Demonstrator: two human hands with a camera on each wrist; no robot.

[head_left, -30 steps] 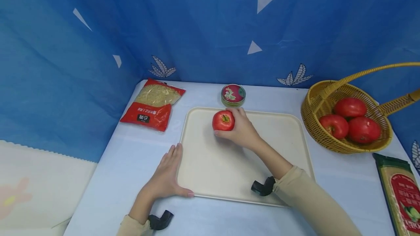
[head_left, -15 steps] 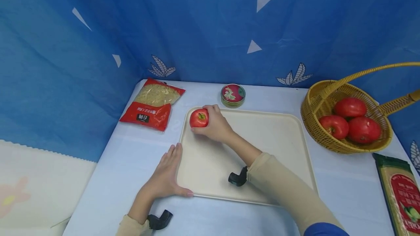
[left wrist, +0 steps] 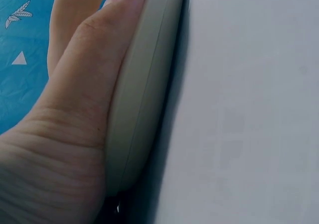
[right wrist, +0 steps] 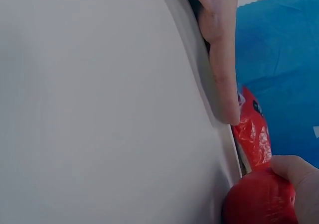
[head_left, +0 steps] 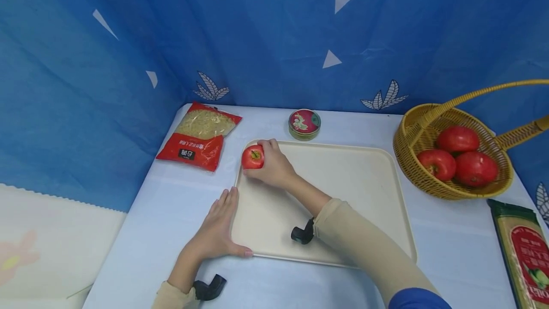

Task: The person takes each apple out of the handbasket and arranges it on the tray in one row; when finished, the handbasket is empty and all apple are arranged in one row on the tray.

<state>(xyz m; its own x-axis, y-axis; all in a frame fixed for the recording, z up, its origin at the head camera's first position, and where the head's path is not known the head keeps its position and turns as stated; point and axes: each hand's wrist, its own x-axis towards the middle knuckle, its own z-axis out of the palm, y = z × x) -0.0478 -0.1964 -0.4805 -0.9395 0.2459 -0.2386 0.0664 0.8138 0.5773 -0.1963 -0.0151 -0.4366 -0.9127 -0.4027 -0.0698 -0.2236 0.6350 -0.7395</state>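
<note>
A red apple [head_left: 252, 157] is gripped by my right hand [head_left: 274, 166] over the far left corner of a cream rectangular tray [head_left: 334, 204]. In the right wrist view the thumb curls over the apple [right wrist: 259, 199], close to the tray's rim. My left hand [head_left: 216, 230] lies along the tray's near left corner, fingers straight against the left side and thumb at the front edge. The left wrist view shows that hand [left wrist: 75, 114] pressed to the tray's outer wall [left wrist: 142, 94].
A yellow wicker basket [head_left: 405, 166] holding several red apples [head_left: 476, 169] stands at the right. A red pasta bag [head_left: 199, 137] lies behind left, and a round tin [head_left: 304, 124] sits behind the tray. At the right edge lies a green-and-red packet [head_left: 525, 252].
My right hand has carried the apple leftward from the tray's upper middle to its far left corner, slowing in the last half second. My left hand has stayed in place.
</note>
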